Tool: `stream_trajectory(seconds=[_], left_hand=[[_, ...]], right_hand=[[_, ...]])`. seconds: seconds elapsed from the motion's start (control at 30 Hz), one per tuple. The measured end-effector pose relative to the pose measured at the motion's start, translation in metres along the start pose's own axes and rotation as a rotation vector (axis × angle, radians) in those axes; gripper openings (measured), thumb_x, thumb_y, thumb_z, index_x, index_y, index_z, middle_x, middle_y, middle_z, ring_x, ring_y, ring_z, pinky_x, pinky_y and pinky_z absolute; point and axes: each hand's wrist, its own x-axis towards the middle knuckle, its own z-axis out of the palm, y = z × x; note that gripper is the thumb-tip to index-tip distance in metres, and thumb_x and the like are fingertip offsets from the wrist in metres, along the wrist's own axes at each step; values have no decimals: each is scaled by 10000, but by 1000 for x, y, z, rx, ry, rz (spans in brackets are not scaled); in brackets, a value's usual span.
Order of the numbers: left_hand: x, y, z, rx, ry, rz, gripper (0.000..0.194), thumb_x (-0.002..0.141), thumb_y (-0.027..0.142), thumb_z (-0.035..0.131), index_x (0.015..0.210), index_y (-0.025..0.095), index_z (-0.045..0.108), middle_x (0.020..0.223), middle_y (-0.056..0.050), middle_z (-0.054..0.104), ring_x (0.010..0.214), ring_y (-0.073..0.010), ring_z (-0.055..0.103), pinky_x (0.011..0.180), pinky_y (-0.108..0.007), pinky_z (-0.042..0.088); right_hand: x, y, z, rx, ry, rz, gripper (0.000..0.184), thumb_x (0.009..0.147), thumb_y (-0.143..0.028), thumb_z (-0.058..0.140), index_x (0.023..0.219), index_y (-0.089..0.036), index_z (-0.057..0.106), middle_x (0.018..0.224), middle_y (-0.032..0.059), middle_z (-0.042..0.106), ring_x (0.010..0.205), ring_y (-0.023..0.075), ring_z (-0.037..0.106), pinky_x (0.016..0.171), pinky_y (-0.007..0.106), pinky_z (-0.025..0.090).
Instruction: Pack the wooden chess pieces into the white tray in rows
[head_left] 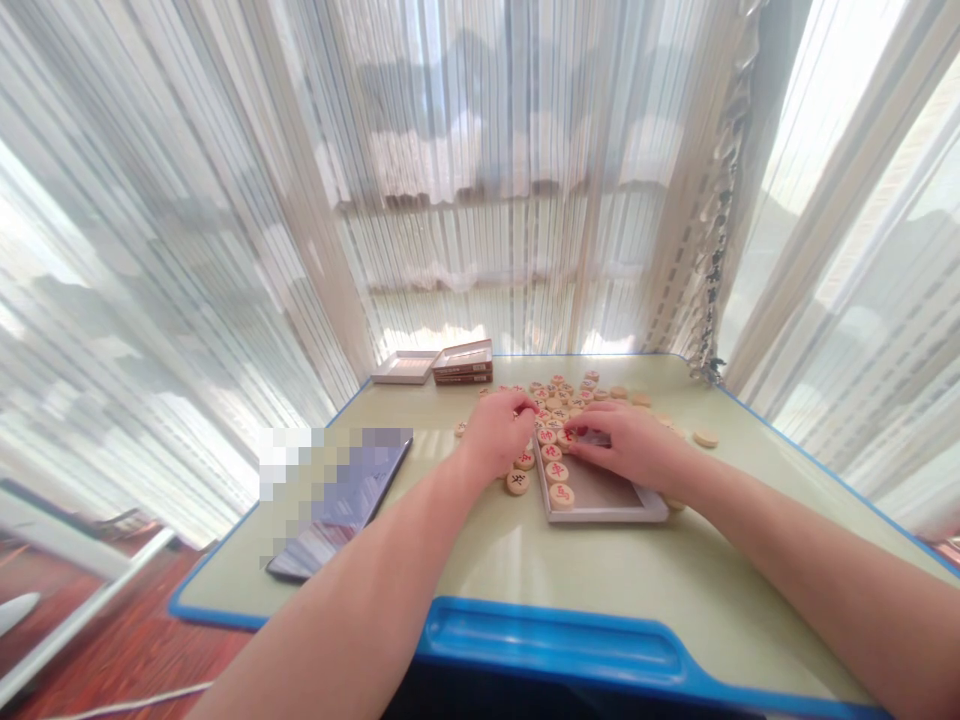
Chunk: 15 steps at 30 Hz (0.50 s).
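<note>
Round wooden Chinese chess pieces [556, 391] with red or dark characters lie loosely grouped on the pale green table. A shallow light-rimmed box tray [600, 515] stands in front of them. Along its left side runs a column of red-marked pieces [556, 472]. My right hand [626, 440] is over the tray, thumb and fingers closed around a red-marked Chinese chess piece [568, 437] by the column's upper end. Just left of the tray, my left hand [501, 428] is curled above the loose pieces; whatever its fingertips hold is hidden. A dark-marked piece [517, 482] lies below that hand.
A tablet [367, 500], partly pixelated, lies left of my left forearm. At the back left are a shallow open tray [405, 368] and a stack of small boxes [463, 364]. One piece [705, 438] sits apart at right. Blue edging [555, 640] borders the table; curtains hang behind.
</note>
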Motion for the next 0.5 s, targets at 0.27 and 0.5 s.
stream_trajectory(seconds=[0.27,0.5], left_hand=[[13,-27,-8,9,144,-136,292,798,326,440,901,177,669,948,-70,672,922,-211,576,832,-318,423],[18,-36,-1,-304,88,-216,457,877,437,292,1054,151,601,1128,-95,624,1050,-193,550,905,-313,403]], right_hand=[[2,12,-8,-1,162,134,291,847,-309,419,983,-228,664,975,52,652,879,209,606,786,348,475],[4,40,-8,-150,252,291,330,783,-147,382,827,-208,703,883,63,688,818,228,628,744,360,492]])
